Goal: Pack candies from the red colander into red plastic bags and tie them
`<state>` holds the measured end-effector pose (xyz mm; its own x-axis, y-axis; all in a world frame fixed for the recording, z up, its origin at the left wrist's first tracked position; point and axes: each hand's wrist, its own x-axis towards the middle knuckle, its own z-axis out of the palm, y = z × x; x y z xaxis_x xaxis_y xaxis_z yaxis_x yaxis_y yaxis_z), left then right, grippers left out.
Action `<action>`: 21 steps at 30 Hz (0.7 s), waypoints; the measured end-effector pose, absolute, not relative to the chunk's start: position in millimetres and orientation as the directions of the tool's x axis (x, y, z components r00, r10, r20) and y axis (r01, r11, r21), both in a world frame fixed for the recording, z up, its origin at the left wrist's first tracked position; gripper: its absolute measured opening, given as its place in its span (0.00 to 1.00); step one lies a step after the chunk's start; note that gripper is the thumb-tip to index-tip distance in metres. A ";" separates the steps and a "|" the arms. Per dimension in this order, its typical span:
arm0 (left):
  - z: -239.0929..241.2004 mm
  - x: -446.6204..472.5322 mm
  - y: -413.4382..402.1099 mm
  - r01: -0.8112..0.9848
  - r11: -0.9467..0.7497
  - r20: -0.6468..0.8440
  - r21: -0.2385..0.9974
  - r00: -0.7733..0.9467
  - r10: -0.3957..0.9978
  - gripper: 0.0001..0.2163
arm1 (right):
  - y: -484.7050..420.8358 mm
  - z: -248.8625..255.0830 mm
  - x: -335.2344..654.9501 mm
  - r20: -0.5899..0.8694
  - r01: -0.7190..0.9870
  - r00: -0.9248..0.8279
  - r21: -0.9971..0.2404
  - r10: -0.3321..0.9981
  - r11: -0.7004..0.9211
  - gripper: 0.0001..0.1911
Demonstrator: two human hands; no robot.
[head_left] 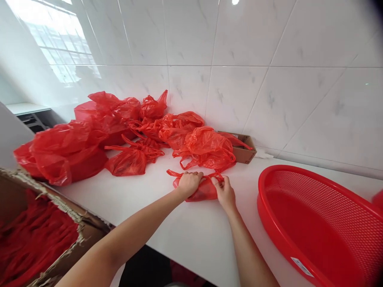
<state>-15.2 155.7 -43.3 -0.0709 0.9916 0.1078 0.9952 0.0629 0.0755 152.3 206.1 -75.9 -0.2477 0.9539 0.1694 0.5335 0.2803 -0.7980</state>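
A small red plastic bag (202,191) lies on the white counter (167,223) in front of me. My left hand (189,182) rests on its left side and grips the thin plastic near a handle. My right hand (224,192) pinches the bag's right handle. Both hands are closed on the same bag. Just behind it sits a fuller red bag (206,148) with tied handles.
Several more filled red bags (89,135) are piled along the tiled wall. A small open cardboard box (243,149) sits behind them. A large red mesh basket (317,223) stands at the right. A torn cardboard carton (38,235) with red material is at the lower left.
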 end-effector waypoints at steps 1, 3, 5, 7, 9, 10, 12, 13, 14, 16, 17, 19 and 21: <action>-43.0 -14.7 155.3 0.995 0.067 0.113 0.079 -0.076 0.991 0.13 | 206.0 -76.4 152.0 0.161 0.500 -0.279 -0.818 0.947 0.286 0.19; -43.1 -13.9 153.9 0.993 0.077 0.123 0.087 -0.088 0.989 0.13 | 207.8 -78.6 152.7 0.147 0.438 -0.332 -0.851 0.932 0.291 0.17; -44.1 -13.8 152.8 0.992 0.087 0.127 0.095 -0.099 0.987 0.13 | 211.1 -81.2 154.7 0.139 0.402 -0.363 -0.868 0.921 0.290 0.13; -45.4 -14.1 152.3 0.990 0.096 0.128 0.102 -0.108 0.986 0.13 | 213.7 -82.7 156.5 0.134 0.393 -0.372 -0.873 0.918 0.287 0.11; -46.4 -14.3 152.4 0.989 0.103 0.128 0.106 -0.116 0.985 0.14 | 214.2 -82.4 157.2 0.130 0.378 -0.364 -0.884 0.922 0.273 0.11; -46.7 -14.2 152.4 0.988 0.107 0.129 0.107 -0.120 0.984 0.14 | 213.6 -81.7 157.0 0.127 0.370 -0.354 -0.891 0.927 0.264 0.12; -46.4 -13.0 152.1 0.988 0.111 0.132 0.111 -0.126 0.983 0.14 | 211.5 -80.0 155.9 0.124 0.355 -0.334 -0.902 0.934 0.247 0.14; -45.9 -12.0 151.8 0.987 0.112 0.134 0.114 -0.127 0.983 0.14 | 210.4 -79.4 155.1 0.124 0.352 -0.328 -0.904 0.937 0.243 0.16; -45.1 -10.9 151.3 0.987 0.111 0.137 0.119 -0.127 0.982 0.14 | 209.6 -79.3 154.4 0.124 0.355 -0.326 -0.903 0.937 0.243 0.16; -43.2 -8.5 150.4 0.985 0.110 0.146 0.134 -0.130 0.981 0.15 | 209.5 -80.6 153.3 0.124 0.368 -0.339 -0.895 0.933 0.253 0.17; -42.1 -7.7 150.0 0.983 0.113 0.150 0.145 -0.134 0.980 0.15 | 210.3 -82.0 153.3 0.124 0.374 -0.351 -0.890 0.928 0.260 0.17; -40.1 -7.3 149.3 0.977 0.126 0.153 0.170 -0.152 0.976 0.18 | 213.2 -85.4 154.1 0.124 0.373 -0.382 -0.886 0.916 0.276 0.15; -38.6 -9.1 148.3 0.969 0.149 0.143 0.199 -0.179 0.973 0.20 | 216.5 -88.6 156.0 0.128 0.361 -0.406 -0.887 0.905 0.287 0.13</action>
